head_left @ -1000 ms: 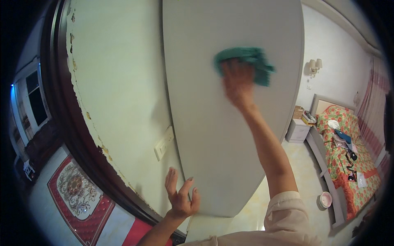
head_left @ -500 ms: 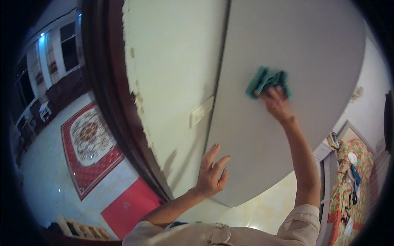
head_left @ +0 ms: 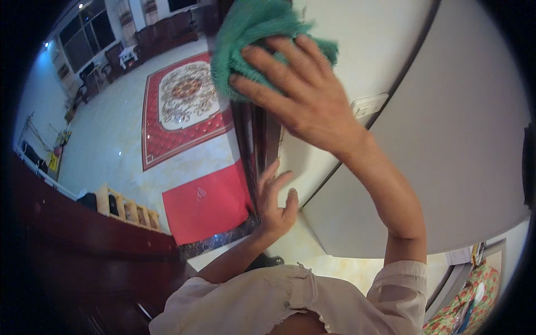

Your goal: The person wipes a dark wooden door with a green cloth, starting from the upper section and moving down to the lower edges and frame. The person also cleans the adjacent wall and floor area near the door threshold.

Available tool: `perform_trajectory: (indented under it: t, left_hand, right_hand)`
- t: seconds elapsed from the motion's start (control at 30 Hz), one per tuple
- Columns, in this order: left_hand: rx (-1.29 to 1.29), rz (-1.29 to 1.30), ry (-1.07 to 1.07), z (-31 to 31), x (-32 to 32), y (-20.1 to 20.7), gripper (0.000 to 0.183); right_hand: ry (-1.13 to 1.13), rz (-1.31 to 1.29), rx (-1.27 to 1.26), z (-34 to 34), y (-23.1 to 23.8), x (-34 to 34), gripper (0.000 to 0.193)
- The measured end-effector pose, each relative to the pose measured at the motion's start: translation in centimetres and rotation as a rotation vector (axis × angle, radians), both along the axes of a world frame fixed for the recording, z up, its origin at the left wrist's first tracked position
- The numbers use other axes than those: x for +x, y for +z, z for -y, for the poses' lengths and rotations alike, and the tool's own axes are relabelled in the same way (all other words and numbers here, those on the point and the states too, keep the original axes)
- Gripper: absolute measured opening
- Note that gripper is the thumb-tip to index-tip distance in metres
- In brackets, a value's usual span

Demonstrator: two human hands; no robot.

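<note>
My right hand (head_left: 304, 89) is raised at the upper middle, its fingers pressed over a bunched green cloth (head_left: 234, 36). The fuzzy cloth overlaps the dark wooden door frame (head_left: 245, 131) and covers its upper part; whether it touches the wood I cannot tell. Lower down, my left hand (head_left: 276, 204) is beside the frame, fingers apart and holding nothing. Right of the cloth is a strip of white wall (head_left: 357, 50) with a light switch (head_left: 368, 105), then a large grey panel (head_left: 446, 139).
Through the doorway lie a red mat (head_left: 206, 206) and a patterned red rug (head_left: 152, 125). A wooden rack (head_left: 131, 209) stands beyond the dark red door (head_left: 111, 251) at lower left. A bed with a floral cover (head_left: 474, 304) shows at lower right.
My view has turned left. My right hand has carried the green cloth from the grey panel leftward to the door frame, closer to me. My left hand stays open, now beside the frame.
</note>
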State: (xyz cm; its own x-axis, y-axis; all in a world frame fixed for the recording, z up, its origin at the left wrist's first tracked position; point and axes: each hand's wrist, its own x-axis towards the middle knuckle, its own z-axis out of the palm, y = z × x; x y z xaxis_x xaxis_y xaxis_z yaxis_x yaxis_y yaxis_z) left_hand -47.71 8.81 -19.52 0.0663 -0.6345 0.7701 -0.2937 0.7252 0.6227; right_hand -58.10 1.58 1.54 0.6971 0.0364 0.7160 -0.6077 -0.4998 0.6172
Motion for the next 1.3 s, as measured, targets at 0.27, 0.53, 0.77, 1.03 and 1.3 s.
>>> perform_trajectory:
  t: [0.27,0.53,0.77,1.03,1.3]
  left_hand:
    - [0.262,-0.163,0.15,0.8,4.6,-3.8,0.041]
    - [0.539,-0.463,0.074,1.1,9.0,-8.3,0.04]
    - [1.318,-0.822,0.051,-2.1,10.4,-14.8,0.035]
    - [1.285,-1.263,-0.683,-0.3,11.0,-10.1,0.047]
    - [0.396,-0.547,-0.262,5.6,7.1,3.2,0.041]
  right_hand:
    - [-0.132,-0.423,0.421,0.3,-13.8,1.4,0.035]
    - [-0.162,-0.706,0.877,-0.7,-27.6,3.4,0.036]
    - [0.11,0.649,1.72,-6.4,-32.4,5.1,0.034]
    - [0.077,0.913,1.625,-11.9,-28.8,6.8,0.037]
    - [0.212,1.374,1.627,-9.1,-29.4,0.1,0.016]
